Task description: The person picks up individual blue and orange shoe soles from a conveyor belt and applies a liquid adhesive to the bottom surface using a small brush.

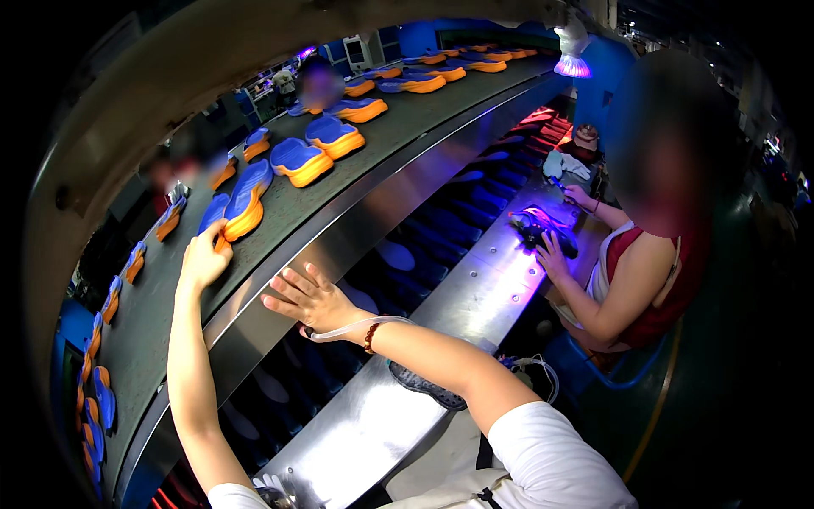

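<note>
On the upper conveyor belt, my left hand (206, 257) pinches the near end of a blue and orange shoe sole (215, 212). Another longer sole (248, 200) lies right against it, partly overlapping from this angle. My right hand (310, 299) is held over the belt's metal side rail (326, 248), fingers spread and with nothing in them. A clear strap and a beaded bracelet are around that wrist. Below my right forearm, a dark shoe sole (426, 383) rests on the metal shelf (365, 424), partly hidden by the arm.
More blue and orange soles (333, 136) stand along the belt (280, 225). Beneath it, a lower level holds rows of dark shoe parts (395, 254). A co-worker at right handles a dark shoe (536, 227) under purple light. A lamp (573, 59) hangs above.
</note>
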`<action>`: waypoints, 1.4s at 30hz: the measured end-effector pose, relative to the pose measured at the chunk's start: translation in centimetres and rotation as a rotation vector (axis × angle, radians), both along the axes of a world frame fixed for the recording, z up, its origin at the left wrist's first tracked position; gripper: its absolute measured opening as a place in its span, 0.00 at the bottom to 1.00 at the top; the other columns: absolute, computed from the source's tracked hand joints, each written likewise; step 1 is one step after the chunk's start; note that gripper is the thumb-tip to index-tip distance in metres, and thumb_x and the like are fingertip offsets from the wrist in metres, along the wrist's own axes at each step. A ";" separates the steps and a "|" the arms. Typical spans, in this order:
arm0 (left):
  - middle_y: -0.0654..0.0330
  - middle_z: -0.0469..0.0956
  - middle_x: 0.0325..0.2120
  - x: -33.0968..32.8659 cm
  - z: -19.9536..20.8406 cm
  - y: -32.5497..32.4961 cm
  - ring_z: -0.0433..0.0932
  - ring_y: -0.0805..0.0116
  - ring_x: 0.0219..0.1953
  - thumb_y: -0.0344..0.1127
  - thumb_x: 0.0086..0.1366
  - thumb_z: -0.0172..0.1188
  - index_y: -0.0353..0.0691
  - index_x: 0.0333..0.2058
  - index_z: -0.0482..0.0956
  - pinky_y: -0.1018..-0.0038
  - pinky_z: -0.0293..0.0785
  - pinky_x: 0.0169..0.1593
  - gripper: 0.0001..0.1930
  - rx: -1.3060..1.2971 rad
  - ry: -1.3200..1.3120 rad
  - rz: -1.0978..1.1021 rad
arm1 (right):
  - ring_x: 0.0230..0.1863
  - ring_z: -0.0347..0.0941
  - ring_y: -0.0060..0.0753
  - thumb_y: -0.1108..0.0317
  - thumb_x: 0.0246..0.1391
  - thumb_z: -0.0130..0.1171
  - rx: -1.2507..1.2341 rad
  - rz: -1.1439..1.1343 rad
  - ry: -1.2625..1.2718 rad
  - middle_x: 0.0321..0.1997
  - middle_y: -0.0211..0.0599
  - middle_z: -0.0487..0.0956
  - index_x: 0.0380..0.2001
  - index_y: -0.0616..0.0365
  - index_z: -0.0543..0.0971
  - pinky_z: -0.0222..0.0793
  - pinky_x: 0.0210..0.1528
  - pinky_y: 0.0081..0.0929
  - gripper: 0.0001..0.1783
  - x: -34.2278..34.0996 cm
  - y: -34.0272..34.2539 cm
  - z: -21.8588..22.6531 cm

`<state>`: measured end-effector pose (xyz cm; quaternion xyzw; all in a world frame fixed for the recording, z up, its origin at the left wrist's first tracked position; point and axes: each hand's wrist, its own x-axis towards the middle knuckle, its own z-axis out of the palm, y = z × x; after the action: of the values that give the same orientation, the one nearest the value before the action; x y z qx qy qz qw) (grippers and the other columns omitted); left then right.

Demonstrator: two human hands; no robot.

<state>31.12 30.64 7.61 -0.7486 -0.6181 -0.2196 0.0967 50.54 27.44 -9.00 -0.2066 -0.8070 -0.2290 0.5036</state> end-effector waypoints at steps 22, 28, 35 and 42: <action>0.54 0.79 0.37 -3.2 0.2 0.5 0.76 0.55 0.44 0.53 0.59 0.49 0.44 0.40 0.79 0.66 0.68 0.48 0.21 0.281 -0.364 0.325 | 0.70 0.33 0.41 0.70 0.39 0.53 0.124 -0.098 0.045 0.69 0.38 0.45 0.63 0.40 0.53 0.25 0.68 0.45 0.43 -0.5 1.9 -1.4; 0.51 0.76 0.42 -5.3 -0.7 1.8 0.74 0.54 0.47 0.47 0.53 0.53 0.45 0.40 0.79 0.65 0.68 0.50 0.19 0.239 -0.414 0.452 | 0.70 0.33 0.41 0.70 0.38 0.54 0.097 -0.099 0.048 0.69 0.38 0.45 0.63 0.39 0.52 0.26 0.68 0.46 0.45 -0.5 1.7 -1.3; 0.48 0.76 0.41 -9.3 -3.1 5.7 0.73 0.54 0.48 0.36 0.44 0.57 0.40 0.38 0.79 0.68 0.66 0.53 0.19 0.032 -0.651 0.460 | 0.70 0.36 0.41 0.71 0.34 0.55 0.050 -0.058 0.040 0.69 0.37 0.46 0.61 0.40 0.57 0.30 0.68 0.47 0.44 0.1 1.5 -1.2; 0.48 0.78 0.37 -10.5 -3.7 5.7 0.75 0.54 0.46 0.36 0.48 0.52 0.41 0.35 0.81 0.67 0.67 0.52 0.15 0.089 -0.767 0.497 | 0.70 0.33 0.41 0.71 0.36 0.53 0.107 -0.067 0.057 0.69 0.36 0.43 0.63 0.40 0.53 0.30 0.68 0.47 0.45 -0.8 1.9 -1.2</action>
<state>20.60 36.31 3.94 -0.4374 -0.7599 -0.4773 -0.0576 49.69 29.38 -10.20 -0.2126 -0.7715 -0.2827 0.5288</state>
